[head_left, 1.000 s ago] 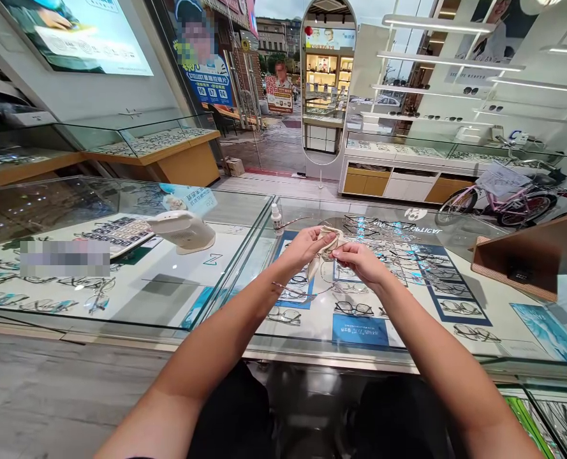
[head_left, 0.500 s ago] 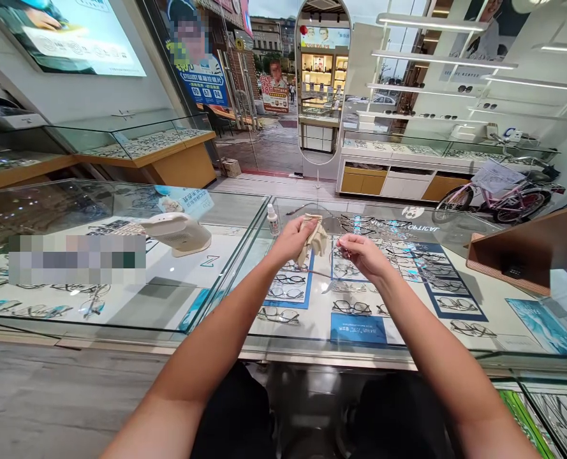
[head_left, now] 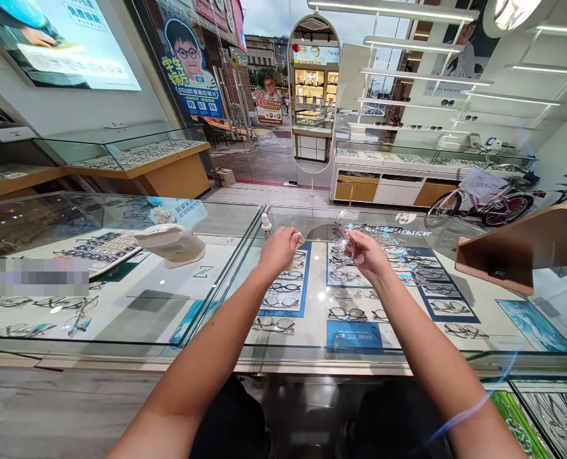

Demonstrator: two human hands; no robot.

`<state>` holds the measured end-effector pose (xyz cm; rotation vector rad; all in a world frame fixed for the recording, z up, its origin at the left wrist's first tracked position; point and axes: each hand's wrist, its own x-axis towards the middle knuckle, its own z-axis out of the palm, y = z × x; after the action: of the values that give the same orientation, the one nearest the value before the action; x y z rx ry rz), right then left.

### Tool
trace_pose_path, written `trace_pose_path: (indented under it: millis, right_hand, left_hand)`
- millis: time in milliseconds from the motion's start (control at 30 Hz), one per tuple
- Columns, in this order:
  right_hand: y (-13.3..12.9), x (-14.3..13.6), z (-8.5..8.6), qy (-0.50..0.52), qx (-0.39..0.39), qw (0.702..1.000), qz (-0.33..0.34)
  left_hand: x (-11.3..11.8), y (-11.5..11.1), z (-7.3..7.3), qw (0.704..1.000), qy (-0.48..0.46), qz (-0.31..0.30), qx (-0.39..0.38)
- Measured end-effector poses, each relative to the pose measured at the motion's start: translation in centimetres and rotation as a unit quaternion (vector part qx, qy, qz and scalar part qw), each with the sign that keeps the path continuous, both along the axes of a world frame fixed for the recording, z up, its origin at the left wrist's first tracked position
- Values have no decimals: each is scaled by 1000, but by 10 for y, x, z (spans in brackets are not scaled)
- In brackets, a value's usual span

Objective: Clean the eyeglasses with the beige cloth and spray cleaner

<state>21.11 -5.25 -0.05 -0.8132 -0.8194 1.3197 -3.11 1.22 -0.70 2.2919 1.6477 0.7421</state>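
My left hand (head_left: pixel 279 248) is closed over the glass counter, its fingers on a pale cleaning cloth (head_left: pixel 301 238) that is mostly hidden behind them. My right hand (head_left: pixel 367 254) pinches a pair of thin-framed eyeglasses (head_left: pixel 344 243) by one side, above the counter top and apart from the left hand. A lens catches the light, and a thin temple seems to stick upward from the frame. Just beyond my left hand stands a small white spray bottle (head_left: pixel 266 224).
Rows of eyeglasses (head_left: pixel 347 313) lie beneath the glass of the display counter (head_left: pixel 312 366). To the left are a beige device (head_left: pixel 171 243) and a keyboard-like board (head_left: pixel 104 254). At right sits a brown slanted stand (head_left: pixel 508 248). An oval mirror (head_left: pixel 315 95) and a bicycle (head_left: pixel 484 201) are farther back.
My left hand has moved slightly left and down with the cloth, away from the eyeglasses. The eyeglasses in my right hand have turned, so their lens now shows. The view has tilted up slightly.
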Motion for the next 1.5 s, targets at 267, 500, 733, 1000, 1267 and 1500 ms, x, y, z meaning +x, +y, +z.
trace_pose_path:
  millis: [267, 500, 733, 1000, 1267, 1500]
  right_hand:
    - [3, 5, -2, 57, -17, 998, -33]
    - [5, 11, -4, 122, -34, 984, -123]
    - [-1, 8, 1, 144, -29, 980, -131]
    - [-10, -7, 2, 74, -17, 991, -114]
    - [-29, -15, 21, -110, 99, 984, -99]
    - [-49, -11, 29, -314, 225, 860, -334]
  left_hand:
    - [8, -4, -4, 990, -51, 44, 124]
    - [28, -41, -2, 880, -154, -49, 447]
    - [43, -54, -6, 876, -66, -163, 448]
    - [42, -52, -1, 907, -79, -171, 377]
    - [28, -50, 13, 899, -219, -135, 355]
    - [20, -46, 23, 889, -340, -85, 295]
